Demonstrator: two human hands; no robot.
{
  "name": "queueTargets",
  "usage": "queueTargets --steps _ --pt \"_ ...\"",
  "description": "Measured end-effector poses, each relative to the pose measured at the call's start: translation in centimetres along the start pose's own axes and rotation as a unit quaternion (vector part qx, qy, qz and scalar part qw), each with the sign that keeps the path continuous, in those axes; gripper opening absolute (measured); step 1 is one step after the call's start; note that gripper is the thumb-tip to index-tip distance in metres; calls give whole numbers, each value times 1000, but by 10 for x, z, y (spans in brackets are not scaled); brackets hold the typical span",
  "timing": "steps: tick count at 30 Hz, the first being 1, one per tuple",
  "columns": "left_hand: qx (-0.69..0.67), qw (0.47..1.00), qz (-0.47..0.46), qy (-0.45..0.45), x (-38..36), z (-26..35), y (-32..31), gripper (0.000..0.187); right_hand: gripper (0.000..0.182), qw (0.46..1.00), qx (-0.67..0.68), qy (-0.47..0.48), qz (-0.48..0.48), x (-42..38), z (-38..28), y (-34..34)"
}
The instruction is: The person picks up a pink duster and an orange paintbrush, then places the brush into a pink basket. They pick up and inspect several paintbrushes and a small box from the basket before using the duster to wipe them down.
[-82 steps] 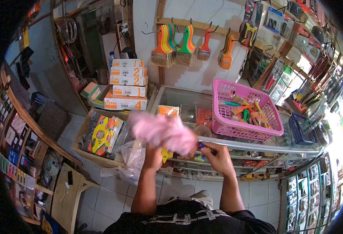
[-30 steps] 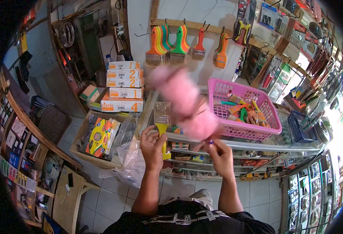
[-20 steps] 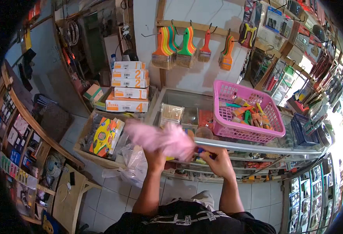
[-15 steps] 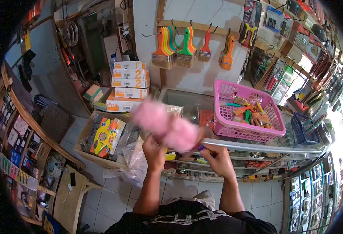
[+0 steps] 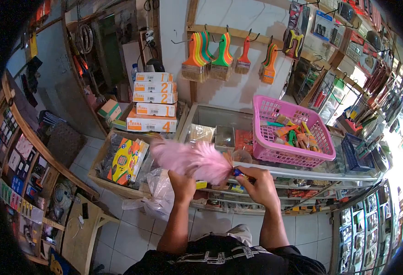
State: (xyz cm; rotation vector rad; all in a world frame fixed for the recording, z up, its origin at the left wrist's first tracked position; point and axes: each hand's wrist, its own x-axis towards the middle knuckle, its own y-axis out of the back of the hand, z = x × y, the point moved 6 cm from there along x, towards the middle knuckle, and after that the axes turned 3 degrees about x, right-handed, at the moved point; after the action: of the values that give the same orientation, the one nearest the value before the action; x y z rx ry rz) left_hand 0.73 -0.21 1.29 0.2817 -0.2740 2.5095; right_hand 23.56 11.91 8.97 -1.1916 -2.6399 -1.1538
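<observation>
A pink feather duster [image 5: 197, 159] lies sideways in front of me, its feathers fluffed out to the left. My right hand [image 5: 258, 185] is closed round the dark blue handle [image 5: 239, 173] at its right end. Lower down on the left, my left hand [image 5: 181, 185] is closed against the underside of the feathers, which partly hide its fingers. Behind the duster is a glass display counter [image 5: 219, 110], and a clear plastic bag [image 5: 158, 195] hangs just left of my left hand.
A pink basket [image 5: 293, 153] holding small paintbrushes stands on the counter at right. Stacked white and orange boxes [image 5: 151, 123] and a carton [image 5: 99, 176] with a yellow box [image 5: 127, 158] are at left. Paintbrushes [image 5: 196, 57] hang on the wall. A wooden bench [image 5: 84, 229] stands lower left.
The duster was blurred by motion and its feathers looked bunched in two clumps; now it is sharper, with feathers spread together. Both hands stay near the same places.
</observation>
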Motion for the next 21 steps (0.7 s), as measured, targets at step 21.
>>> queueTargets --steps 21 --pt "-27 997 -68 7 -12 37 4 45 21 875 455 -67 152 29 39 -7"
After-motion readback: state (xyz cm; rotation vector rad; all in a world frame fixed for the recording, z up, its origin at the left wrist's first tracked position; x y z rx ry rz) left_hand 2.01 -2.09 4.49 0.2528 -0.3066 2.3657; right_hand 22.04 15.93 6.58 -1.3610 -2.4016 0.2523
